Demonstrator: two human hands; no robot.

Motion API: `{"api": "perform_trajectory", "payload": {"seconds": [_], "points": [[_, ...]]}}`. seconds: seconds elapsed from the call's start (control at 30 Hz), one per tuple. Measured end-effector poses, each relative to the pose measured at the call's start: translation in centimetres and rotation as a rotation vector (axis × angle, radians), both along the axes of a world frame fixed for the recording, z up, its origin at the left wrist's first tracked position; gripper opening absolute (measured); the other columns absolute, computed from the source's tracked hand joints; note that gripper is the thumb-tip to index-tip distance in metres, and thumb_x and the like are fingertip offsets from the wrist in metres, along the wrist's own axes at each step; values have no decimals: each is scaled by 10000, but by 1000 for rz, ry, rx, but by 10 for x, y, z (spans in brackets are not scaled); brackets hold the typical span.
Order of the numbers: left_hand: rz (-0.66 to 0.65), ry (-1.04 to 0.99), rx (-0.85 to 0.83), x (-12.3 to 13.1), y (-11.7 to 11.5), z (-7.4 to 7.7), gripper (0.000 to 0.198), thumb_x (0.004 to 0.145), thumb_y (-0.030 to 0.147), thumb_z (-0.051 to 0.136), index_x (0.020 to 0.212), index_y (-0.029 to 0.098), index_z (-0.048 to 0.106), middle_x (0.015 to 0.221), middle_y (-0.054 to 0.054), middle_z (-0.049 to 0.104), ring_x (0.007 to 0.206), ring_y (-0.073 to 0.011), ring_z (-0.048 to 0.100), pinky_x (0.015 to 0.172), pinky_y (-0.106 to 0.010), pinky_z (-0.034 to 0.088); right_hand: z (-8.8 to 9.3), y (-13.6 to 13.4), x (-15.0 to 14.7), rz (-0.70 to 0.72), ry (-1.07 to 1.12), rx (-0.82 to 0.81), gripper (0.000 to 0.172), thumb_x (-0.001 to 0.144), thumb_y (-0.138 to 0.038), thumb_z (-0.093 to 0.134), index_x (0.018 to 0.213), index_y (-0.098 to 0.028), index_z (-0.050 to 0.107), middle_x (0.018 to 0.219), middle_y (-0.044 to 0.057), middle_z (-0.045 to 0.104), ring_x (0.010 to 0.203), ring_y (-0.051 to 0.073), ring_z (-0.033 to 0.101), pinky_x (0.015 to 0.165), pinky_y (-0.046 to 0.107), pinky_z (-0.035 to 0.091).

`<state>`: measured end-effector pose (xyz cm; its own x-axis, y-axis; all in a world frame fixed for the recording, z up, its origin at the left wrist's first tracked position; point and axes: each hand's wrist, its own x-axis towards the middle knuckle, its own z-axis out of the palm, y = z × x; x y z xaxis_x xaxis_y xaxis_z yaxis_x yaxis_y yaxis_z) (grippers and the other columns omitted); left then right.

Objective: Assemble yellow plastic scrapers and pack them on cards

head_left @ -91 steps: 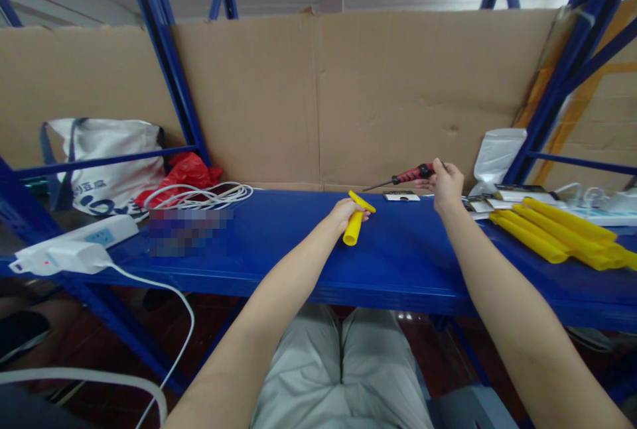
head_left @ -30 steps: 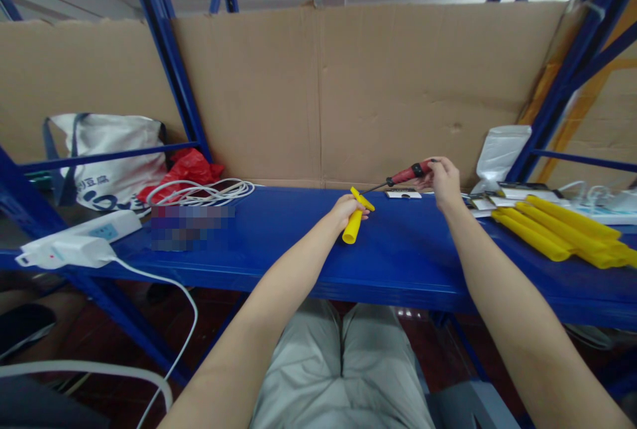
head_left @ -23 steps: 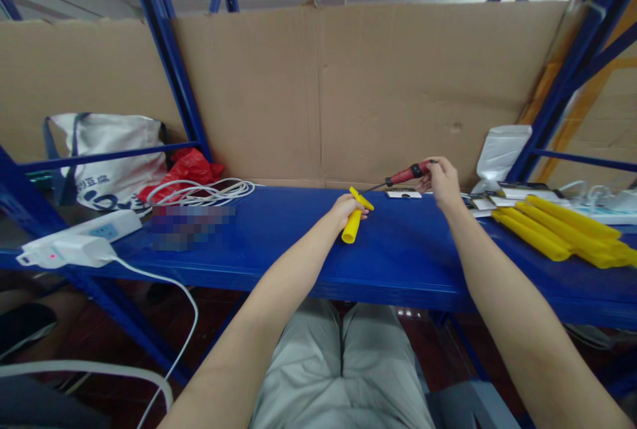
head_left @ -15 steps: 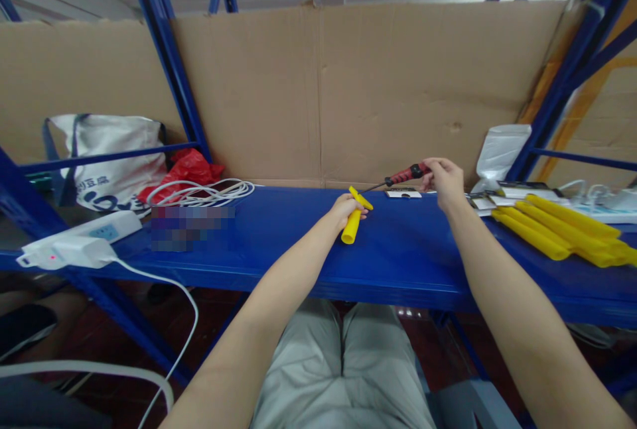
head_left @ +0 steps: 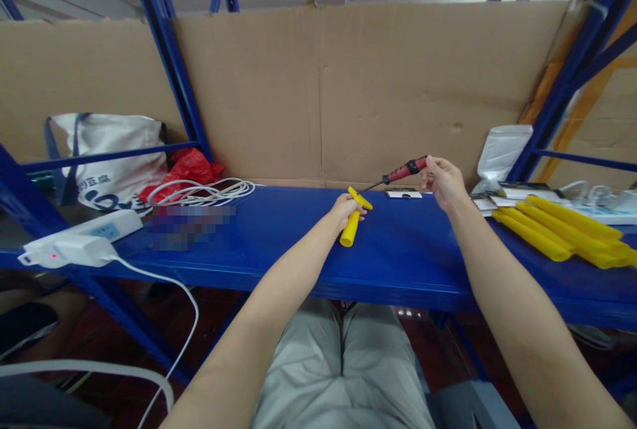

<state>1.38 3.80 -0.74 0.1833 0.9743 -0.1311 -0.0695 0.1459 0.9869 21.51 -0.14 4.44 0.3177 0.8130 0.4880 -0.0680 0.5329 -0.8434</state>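
Observation:
My left hand is closed around a yellow T-shaped piece, whose tube points down toward the front of the blue table. A red and black screwdriver slants down to the left, its thin shaft reaching the top of the yellow piece. My right hand pinches the end of the screwdriver's handle. Where the shaft's tip meets the piece is too small to make out. Behind the handle, a small white card-like item lies near the table's back edge.
Several yellow tubes lie on the right, beside white packets. On the left are a white power strip, coiled white cable, a red plastic bag and a white cloth bag. Cardboard stands behind, between blue posts.
My right hand's fingers have shifted slightly on the handle's end, and the handle has turned a little. My left hand and the yellow piece have hardly moved.

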Motion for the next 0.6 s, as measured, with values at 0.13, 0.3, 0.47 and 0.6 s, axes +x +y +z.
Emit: {"api": "perform_trajectory", "payload": {"seconds": [0.13, 0.3, 0.47, 0.6], "points": [[7, -5, -11, 0, 1, 0, 515, 666, -89, 534, 1129, 136, 515, 985, -110, 671, 536, -127, 626, 495, -232, 476, -3, 4, 3, -70, 17, -6, 353, 672, -408, 733, 650, -202, 447, 433, -79, 474, 313, 61, 419, 295, 166, 323], [10, 45, -2, 1, 0, 1, 579, 667, -107, 474, 1192, 138, 467, 971, -106, 676, 542, -127, 622, 492, -224, 465, -4, 6, 5, -96, 21, -19, 323, 689, -376, 724, 635, -201, 458, 367, -94, 394, 269, 59, 365, 274, 168, 286], [3, 61, 7, 1, -2, 2, 576, 679, -107, 452, 1201, 138, 443, 983, -108, 668, 540, -115, 607, 481, -214, 454, 0, 0, 2, -14, 43, -49, 279, 750, -418, 676, 690, -178, 546, 380, -73, 443, 301, 63, 418, 306, 162, 333], [-6, 66, 34, 1, -3, 2, 564, 674, -118, 443, 1188, 113, 440, 1079, -150, 637, 518, -96, 583, 456, -212, 443, 4, -5, -4, 64, 74, -63, 263, 771, -367, 674, 674, -174, 526, 469, -44, 546, 388, 65, 524, 380, 152, 413]]}}
